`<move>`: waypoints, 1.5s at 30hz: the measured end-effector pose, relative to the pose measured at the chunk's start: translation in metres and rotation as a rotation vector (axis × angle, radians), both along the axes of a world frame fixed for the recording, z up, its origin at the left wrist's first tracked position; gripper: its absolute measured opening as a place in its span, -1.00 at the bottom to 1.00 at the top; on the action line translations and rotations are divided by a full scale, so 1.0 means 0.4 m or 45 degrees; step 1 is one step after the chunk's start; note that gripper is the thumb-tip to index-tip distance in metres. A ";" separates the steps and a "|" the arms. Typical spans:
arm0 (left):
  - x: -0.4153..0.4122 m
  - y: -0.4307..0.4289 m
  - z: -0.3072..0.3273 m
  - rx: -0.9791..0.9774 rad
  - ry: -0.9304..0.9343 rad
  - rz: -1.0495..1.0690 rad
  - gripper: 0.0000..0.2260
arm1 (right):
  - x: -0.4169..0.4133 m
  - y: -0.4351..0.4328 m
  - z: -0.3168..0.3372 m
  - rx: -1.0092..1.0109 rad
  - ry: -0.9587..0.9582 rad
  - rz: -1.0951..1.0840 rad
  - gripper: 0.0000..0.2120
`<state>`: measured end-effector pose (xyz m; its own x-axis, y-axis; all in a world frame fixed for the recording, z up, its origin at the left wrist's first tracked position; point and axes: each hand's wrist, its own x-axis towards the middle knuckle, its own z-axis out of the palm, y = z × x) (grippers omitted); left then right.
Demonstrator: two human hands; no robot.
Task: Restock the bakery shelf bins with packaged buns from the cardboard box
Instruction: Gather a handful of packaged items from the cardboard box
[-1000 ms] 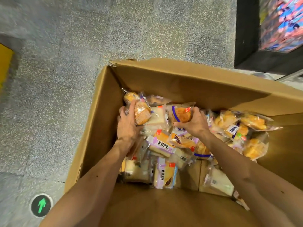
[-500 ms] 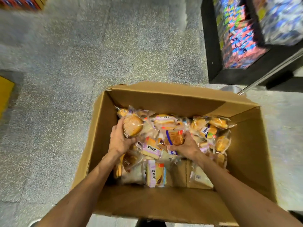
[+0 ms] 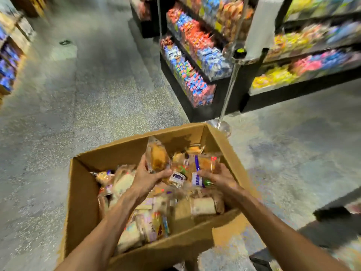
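Clasping a wrapped bun (image 3: 157,160) upright, long axis vertical, the left hand (image 3: 146,179) grips firmly; the right hand (image 3: 219,178) clutches a labelled bun pack (image 3: 205,167) above the box (image 3: 82,192).

Cardboard box (image 3: 82,194) top open; pole (image 3: 227,94), shelf (image 3: 197,106) block beyond
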<state>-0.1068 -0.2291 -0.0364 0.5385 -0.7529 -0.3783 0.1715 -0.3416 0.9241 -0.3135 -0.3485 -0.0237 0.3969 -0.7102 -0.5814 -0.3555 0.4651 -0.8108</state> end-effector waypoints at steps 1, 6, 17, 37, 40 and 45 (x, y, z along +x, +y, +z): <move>-0.052 -0.021 0.032 -0.052 0.025 -0.039 -0.33 | -0.062 0.002 0.029 -0.031 -0.033 -0.063 -0.39; -0.345 -0.107 0.168 -0.228 0.118 -0.328 -0.09 | -0.400 0.048 0.178 -0.113 -0.229 -0.407 -0.55; -1.162 -0.111 0.427 -0.482 0.303 -1.041 -0.25 | -1.140 0.301 0.436 -0.586 -0.202 -0.966 -0.57; -2.185 0.013 0.503 -0.548 0.170 -2.178 -0.31 | -1.888 0.800 0.504 -0.768 0.143 -1.922 -0.23; -2.308 0.088 0.512 -0.504 0.111 -2.333 -0.59 | -1.954 0.900 0.497 -0.753 0.200 -2.092 -0.32; -2.496 0.259 0.489 -0.612 0.085 -2.550 -0.37 | -2.054 1.095 0.471 -0.675 0.268 -2.317 -0.36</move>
<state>-1.1050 -0.1256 0.1592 -0.9846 -0.1747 0.0063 -0.0219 0.1588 0.9871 -1.1353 0.0894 0.1649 -0.9666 -0.2219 -0.1279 0.1103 0.0900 -0.9898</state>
